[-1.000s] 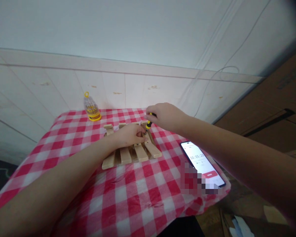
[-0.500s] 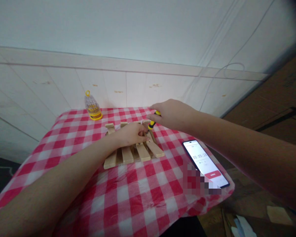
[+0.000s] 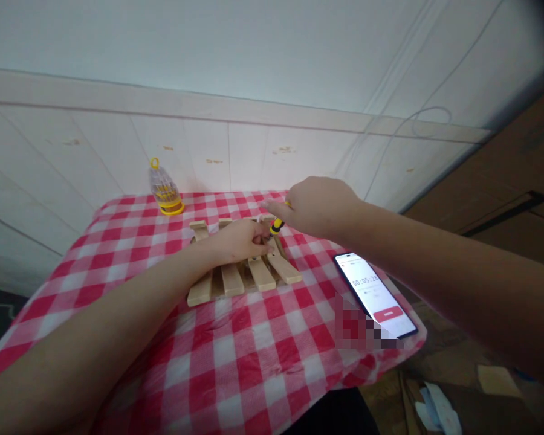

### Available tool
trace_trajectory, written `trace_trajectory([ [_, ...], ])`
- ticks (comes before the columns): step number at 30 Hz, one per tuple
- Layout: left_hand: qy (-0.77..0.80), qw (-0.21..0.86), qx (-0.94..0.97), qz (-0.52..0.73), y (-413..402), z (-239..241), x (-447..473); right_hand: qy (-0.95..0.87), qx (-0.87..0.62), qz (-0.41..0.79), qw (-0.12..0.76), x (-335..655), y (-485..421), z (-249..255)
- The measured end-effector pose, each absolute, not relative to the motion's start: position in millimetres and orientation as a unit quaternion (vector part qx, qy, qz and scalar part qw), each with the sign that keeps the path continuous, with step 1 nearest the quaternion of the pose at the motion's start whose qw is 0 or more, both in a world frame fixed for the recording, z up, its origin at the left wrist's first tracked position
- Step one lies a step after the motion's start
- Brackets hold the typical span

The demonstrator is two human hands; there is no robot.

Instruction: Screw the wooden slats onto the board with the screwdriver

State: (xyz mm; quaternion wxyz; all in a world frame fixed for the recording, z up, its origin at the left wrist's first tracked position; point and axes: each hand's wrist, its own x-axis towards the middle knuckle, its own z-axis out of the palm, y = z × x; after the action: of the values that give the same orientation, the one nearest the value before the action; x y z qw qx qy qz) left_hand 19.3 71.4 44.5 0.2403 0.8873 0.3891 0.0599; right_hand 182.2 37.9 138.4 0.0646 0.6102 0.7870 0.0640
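Observation:
A pale wooden slatted piece (image 3: 233,281), its several bars laid side by side like a small xylophone, lies on the table. My left hand (image 3: 242,240) rests across the bars, thumb and fingers pinched together near the right-hand bar; what they hold, if anything, is hidden. My right hand (image 3: 320,202) is closed around a yellow and black screwdriver (image 3: 277,226). The screwdriver slants down to the left, its tip beside my left fingertips over the right-hand bar. Most of its handle is covered by my right hand.
A clear bottle-shaped case with a yellow base (image 3: 167,192) stands at the back left. A phone (image 3: 375,296) with a lit timer screen lies at the right edge. The red and white checked tablecloth (image 3: 254,350) meets a white panelled wall (image 3: 254,154).
My right hand has turned around the screwdriver, its thumb side shifting left and covering more of the handle. My left hand keeps its place on the bars. The whole view has shifted slightly.

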Motion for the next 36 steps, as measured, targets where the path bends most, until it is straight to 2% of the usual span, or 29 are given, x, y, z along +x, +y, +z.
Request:
trace_trajectory([
  [6, 0.382, 0.226, 0.893, 0.073, 72.5, 40.0, 19.2, 0.819, 0.569, -0.027, -0.062, 186.0, 36.2, 124.3],
  [9, 0.399, 0.224, 0.886, 0.076, 70.9, 40.4, 19.5, 0.837, 0.537, -0.059, -0.086, 190.7, 36.6, 122.1],
  [13, 0.405, 0.217, 0.885, 0.074, 69.4, 42.7, 20.2, 0.850, 0.522, -0.059, -0.024, 195.4, 45.3, 129.6],
  [16, 0.392, 0.212, 0.893, 0.069, 70.7, 42.7, 19.7, 0.828, 0.558, 0.042, 0.051, 193.0, 54.2, 136.7],
  [19, 0.376, 0.228, 0.896, 0.064, 72.4, 41.6, 19.1, 0.789, 0.602, 0.107, 0.052, 186.6, 57.3, 138.7],
  [26, 0.412, 0.207, 0.886, 0.059, 69.6, 43.8, 20.9, 0.861, 0.506, 0.052, -0.016, 186.6, 44.6, 126.3],
  [32, 0.405, 0.206, 0.889, 0.059, 70.2, 43.5, 20.0, 0.869, 0.492, -0.008, 0.057, 194.3, 38.2, 138.4],
  [36, 0.383, 0.201, 0.899, 0.065, 72.4, 42.2, 18.8, 0.823, 0.552, 0.066, 0.118, 192.8, 45.4, 145.5],
])
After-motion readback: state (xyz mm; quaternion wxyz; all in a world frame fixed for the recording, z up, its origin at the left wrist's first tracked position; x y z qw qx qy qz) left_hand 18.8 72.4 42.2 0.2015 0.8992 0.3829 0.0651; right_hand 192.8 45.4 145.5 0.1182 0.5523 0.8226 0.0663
